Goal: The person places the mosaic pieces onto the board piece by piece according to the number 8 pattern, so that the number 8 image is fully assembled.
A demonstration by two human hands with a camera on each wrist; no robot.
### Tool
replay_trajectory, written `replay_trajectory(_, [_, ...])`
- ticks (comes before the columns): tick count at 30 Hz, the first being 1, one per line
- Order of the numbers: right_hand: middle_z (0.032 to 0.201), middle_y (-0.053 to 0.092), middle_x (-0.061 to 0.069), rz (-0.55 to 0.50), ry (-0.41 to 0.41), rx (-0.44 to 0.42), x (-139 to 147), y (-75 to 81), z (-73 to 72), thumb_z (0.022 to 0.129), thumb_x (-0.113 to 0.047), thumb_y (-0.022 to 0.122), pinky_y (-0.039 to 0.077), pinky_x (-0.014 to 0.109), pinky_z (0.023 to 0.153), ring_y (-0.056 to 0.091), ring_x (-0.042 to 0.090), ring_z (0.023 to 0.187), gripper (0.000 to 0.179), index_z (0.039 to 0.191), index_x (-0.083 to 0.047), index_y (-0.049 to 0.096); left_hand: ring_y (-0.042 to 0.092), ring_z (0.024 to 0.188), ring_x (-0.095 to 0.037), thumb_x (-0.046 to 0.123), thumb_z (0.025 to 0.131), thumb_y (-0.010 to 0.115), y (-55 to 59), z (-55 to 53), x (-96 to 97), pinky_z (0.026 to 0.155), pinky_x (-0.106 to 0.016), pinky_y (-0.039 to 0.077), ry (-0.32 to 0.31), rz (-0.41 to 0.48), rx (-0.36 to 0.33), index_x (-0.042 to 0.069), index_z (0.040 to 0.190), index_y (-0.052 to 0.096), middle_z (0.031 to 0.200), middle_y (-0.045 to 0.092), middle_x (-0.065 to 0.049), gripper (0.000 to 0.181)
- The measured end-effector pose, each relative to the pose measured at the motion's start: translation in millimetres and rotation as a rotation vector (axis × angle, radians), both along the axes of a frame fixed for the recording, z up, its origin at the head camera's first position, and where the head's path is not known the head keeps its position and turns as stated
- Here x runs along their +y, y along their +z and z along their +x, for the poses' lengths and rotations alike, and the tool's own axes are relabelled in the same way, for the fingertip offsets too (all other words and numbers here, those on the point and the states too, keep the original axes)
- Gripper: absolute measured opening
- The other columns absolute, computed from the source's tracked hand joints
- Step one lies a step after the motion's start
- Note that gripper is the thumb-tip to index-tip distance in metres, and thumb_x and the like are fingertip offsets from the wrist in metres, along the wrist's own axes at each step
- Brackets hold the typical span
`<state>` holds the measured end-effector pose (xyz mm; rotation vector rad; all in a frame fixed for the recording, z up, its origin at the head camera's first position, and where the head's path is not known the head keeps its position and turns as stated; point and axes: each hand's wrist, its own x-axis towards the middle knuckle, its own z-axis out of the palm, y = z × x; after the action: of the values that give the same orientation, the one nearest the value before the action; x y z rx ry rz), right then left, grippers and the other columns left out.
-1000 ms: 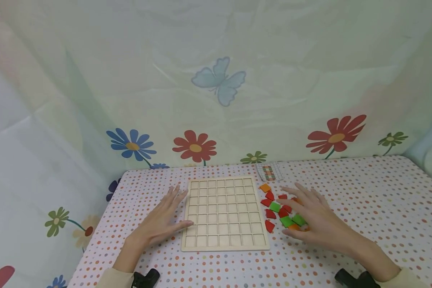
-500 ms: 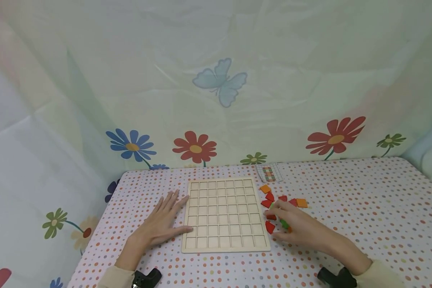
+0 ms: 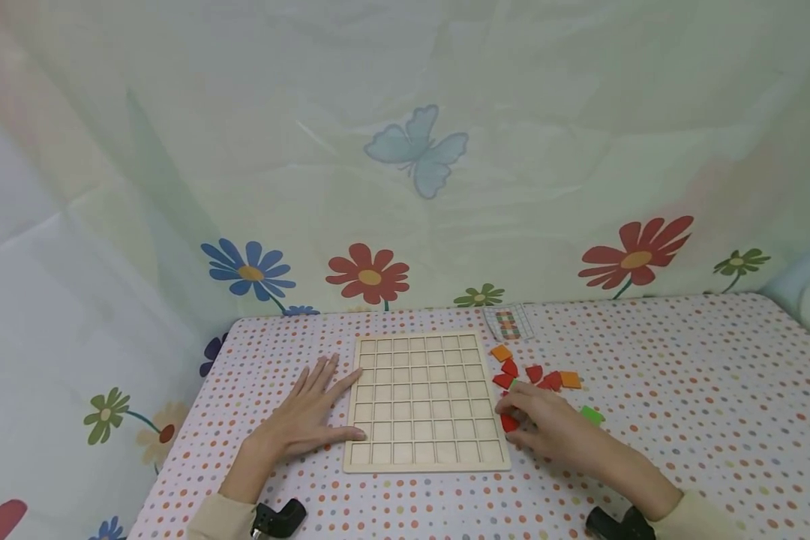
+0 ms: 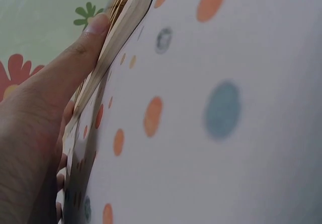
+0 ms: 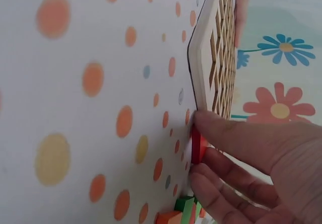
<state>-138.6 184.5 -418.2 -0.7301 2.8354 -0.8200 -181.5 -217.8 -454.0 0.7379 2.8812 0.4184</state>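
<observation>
Left hand [image 3: 304, 420] — grip wide, fingers spread, thumb on left rim of board [image 3: 420, 401]. Board flat on dotted desk [image 3: 391, 504], grid side up. Red piece [image 3: 509, 422] just beside board's right edge, near the close corner. Card [image 3: 508, 323] off the far right corner. Right hand [image 3: 553, 424] — grip narrow, pinching that red piece. Orange piece [image 3: 570, 380] beyond the hand, green piece [image 3: 592, 415] to its right, partly hidden.
</observation>
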Motion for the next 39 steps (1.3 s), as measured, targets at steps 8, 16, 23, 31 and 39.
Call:
replay_trajectory(8, [0.086, 0.061, -0.004, -0.128, -0.115, -0.118, -2, -1.2, -1.9, 0.078, 0.001, 0.09, 0.053, 0.024, 0.064, 0.055, 0.012, 0.077, 0.03, 0.1, -0.005, 0.071, -0.001, 0.16, -0.04, 0.075, 0.09, 0.062, 0.3, 0.3, 0.8, 0.129, -0.058, 0.001, 0.004, -0.007, -0.021, 0.023, 0.168, 0.028, 0.174, 0.004, -0.02, 0.099])
replay_trajectory(16, [0.076, 0.058, -0.002, -0.115, -0.231, -0.126, -8, -0.4, 0.5, 0.076, 0.004, 0.088, 0.047, 0.023, 0.058, 0.053, 0.014, 0.069, 0.021, 0.088, -0.005, 0.074, -0.001, 0.16, -0.04, 0.074, 0.09, 0.061, 0.9, 0.1, 1.7, 0.129, -0.058, 0.001, 0.004, -0.008, -0.016, 0.024, 0.168, 0.027, 0.174, 0.004, -0.02, 0.099])
replay_trajectory(23, [0.076, 0.059, -0.004, -0.116, -0.225, -0.09, -4, -0.7, 3.7, 0.08, 0.005, 0.085, 0.046, 0.023, 0.059, 0.051, 0.014, 0.07, 0.018, 0.089, -0.008, 0.078, -0.001, 0.16, -0.04, 0.074, 0.09, 0.062, 0.8, 0.8, 1.0, 0.129, -0.059, 0.001, 0.005, -0.002, -0.024, 0.024, 0.168, 0.027, 0.174, 0.004, -0.02, 0.098])
replay_trajectory(31, [0.085, 0.067, -0.006, -0.126, -0.116, -0.015, 1, 10.6, -3.7, 0.083, 0.002, 0.086, 0.046, 0.023, 0.06, 0.051, 0.009, 0.071, 0.016, 0.097, -0.006, 0.082, -0.001, 0.161, -0.04, 0.074, 0.09, 0.062, 0.4, 0.2, -0.2, 0.128, -0.059, 0.001, 0.004, -0.008, -0.021, 0.024, 0.168, 0.027, 0.174, 0.004, -0.02, 0.098])
replay_trajectory(39, [0.081, 0.07, -0.006, -0.233, -0.044, 0.009, -23, 26.6, -26.5, 0.08, 0.002, 0.088, 0.055, 0.024, 0.064, 0.061, 0.008, 0.072, 0.015, 0.086, -0.007, 0.078, -0.002, 0.16, -0.04, 0.075, 0.091, 0.06, 0.6, 0.3, 1.3, 0.128, -0.059, 0.0, 0.0, -0.006, -0.024, 0.024, 0.168, 0.026, 0.175, 0.002, -0.019, 0.098])
